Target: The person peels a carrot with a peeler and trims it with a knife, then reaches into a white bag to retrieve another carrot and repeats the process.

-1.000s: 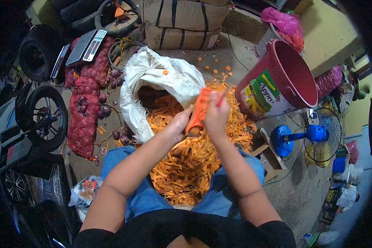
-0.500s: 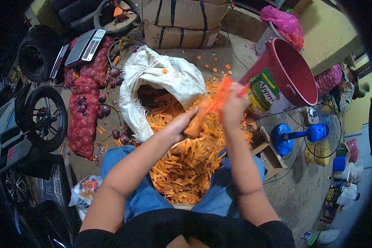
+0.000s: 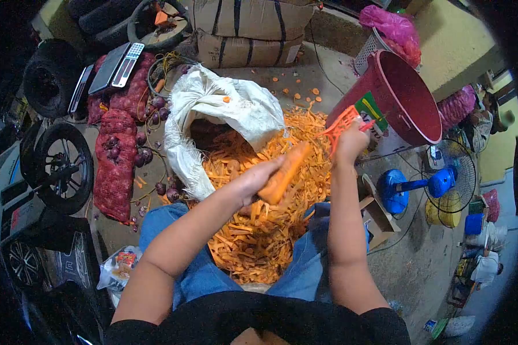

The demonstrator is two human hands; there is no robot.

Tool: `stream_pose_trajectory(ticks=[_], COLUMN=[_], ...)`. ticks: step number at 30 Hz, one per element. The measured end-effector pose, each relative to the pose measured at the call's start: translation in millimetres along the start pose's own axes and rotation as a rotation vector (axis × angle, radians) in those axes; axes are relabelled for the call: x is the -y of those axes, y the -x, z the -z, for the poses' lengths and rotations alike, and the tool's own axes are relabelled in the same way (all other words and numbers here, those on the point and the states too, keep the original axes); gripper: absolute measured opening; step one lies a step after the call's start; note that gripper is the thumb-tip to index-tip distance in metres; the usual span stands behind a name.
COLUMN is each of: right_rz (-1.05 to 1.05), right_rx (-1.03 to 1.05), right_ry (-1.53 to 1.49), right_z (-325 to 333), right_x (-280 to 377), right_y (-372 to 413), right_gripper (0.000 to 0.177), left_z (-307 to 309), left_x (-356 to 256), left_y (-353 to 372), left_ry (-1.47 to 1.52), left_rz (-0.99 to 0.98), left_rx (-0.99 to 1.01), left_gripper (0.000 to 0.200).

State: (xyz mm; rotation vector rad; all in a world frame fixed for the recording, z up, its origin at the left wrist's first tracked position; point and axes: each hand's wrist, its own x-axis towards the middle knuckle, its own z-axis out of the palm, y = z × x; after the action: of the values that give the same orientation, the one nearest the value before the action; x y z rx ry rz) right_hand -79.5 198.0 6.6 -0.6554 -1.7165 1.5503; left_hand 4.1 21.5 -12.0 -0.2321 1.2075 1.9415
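A thick orange carrot (image 3: 286,175) is gripped near its lower end by my left hand (image 3: 258,179), its other end pointing up and right. My right hand (image 3: 351,142) is closed around a red peeler (image 3: 342,123), held a short way off the carrot's upper end. Beneath both hands, a large heap of carrot peelings (image 3: 253,230) spreads between my knees. The peelings reach back to the mouth of a white woven sack (image 3: 236,106), which lies open on its side.
A maroon bucket (image 3: 380,98) stands just beyond my right hand, with a blue fan (image 3: 394,190) and a cardboard box (image 3: 379,221) nearer me. On the left are net bags of red onions (image 3: 112,172), a scale (image 3: 109,66) and a motorcycle wheel (image 3: 57,167). Wrapped bales (image 3: 247,49) sit behind.
My right hand has moved right and slightly down with the peeler, away from the carrot toward the bucket. The carrot shows more fully, and my left hand stays almost in place.
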Motion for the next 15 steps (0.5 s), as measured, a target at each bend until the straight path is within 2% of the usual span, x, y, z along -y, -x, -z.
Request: stream_pose_trajectory(ticks=[2,4,6,7,9,10,12,14,15], right_rz=[-0.018,0.142,0.161,0.161,0.212,0.297,0.399,0.31,0.309], right_rx=[0.219,0.346,0.55,0.55,0.537,0.42,0.2,0.024,0.024], right_ry=[0.046,-0.115,0.006,0.006,0.195,0.117,0.172,0.356,0.359], right_z=[0.1,-8.7,-5.3,-4.9,-3.7,-8.0,-9.5,-2.8,-0.2], right_x=[8.4,14.7,6.5,5.9,5.0,4.2,-2.7,-12.9,-15.1], right_y=[25.7,64.6,90.4,90.2,88.9,82.9,36.8,4.9,-3.2], right_gripper=[0.021,0.02,0.02,0.02,0.02,0.02,0.021,0.022,0.022], left_z=[2.3,15.8,12.8,14.4,20.2,17.4,6.4,3.6,1.8], left_x=[-7.9,1.7,0.8,2.8,8.5,5.2,-4.7,-0.1,2.0], left_y=[-2.3,-16.5,-14.1,-15.1,-17.8,-11.0,5.5,4.5,3.7], left_ry=[0.171,0.215,0.279,0.278,0.181,0.181,-0.156,-0.115,-0.07], left_rz=[0.009,-0.035,-0.097,-0.097,-0.063,-0.062,0.086,0.033,-0.025], left_rx=[-0.109,-0.068,-0.017,-0.016,-0.024,-0.026,0.015,-0.001,-0.017], left_gripper=[0.036,0.039,0.041,0.041,0.039,0.039,0.038,0.035,0.032])
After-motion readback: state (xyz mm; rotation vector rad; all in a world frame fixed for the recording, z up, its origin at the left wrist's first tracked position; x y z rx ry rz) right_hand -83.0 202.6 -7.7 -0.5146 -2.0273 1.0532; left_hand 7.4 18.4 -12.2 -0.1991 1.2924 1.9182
